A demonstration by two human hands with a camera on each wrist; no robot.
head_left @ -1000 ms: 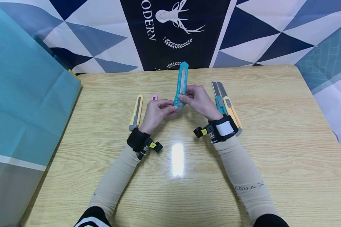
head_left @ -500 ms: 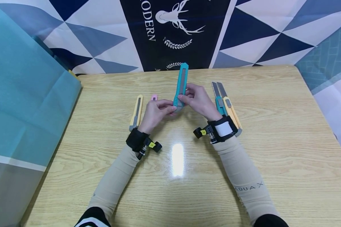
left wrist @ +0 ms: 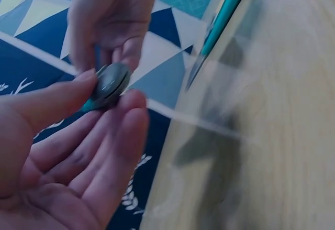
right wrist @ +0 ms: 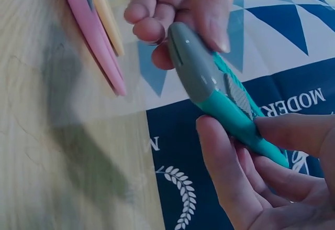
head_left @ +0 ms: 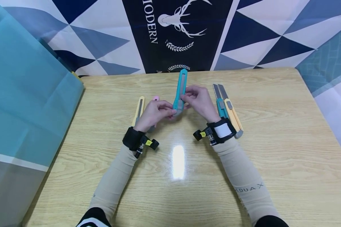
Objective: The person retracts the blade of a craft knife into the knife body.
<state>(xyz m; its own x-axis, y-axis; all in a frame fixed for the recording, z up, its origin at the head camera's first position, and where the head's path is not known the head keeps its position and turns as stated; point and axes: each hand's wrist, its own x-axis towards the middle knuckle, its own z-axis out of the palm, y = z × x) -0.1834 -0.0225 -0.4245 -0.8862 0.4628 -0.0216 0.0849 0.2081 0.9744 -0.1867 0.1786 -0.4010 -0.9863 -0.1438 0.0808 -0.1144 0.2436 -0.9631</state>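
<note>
A teal box cutter (head_left: 181, 82) with a grey end (right wrist: 196, 67) is held up between both hands over the far part of the table. My left hand (head_left: 156, 113) pinches the grey end between thumb and fingers. Higher on the teal body, my right hand (head_left: 199, 100) grips it with thumb and fingertips. No blade shows beyond its teal tip. In the right wrist view, the ribbed grey slider (right wrist: 238, 96) sits just past the grey end. Part of the lower body is hidden behind the fingers.
Left of the hands lie a yellow box cutter (head_left: 139, 105) and a pink one (head_left: 156, 98), both partly covered by the left hand. On the right, a teal cutter (head_left: 221, 105) and a yellow one (head_left: 233, 113) lie side by side, blades out. A patterned cloth (head_left: 108, 41) hangs behind the table.
The held box cutter has come down slightly, its tip lower in the head view. My left wrist has shifted a little left, covering more of the left yellow cutter. Both grips stay.
</note>
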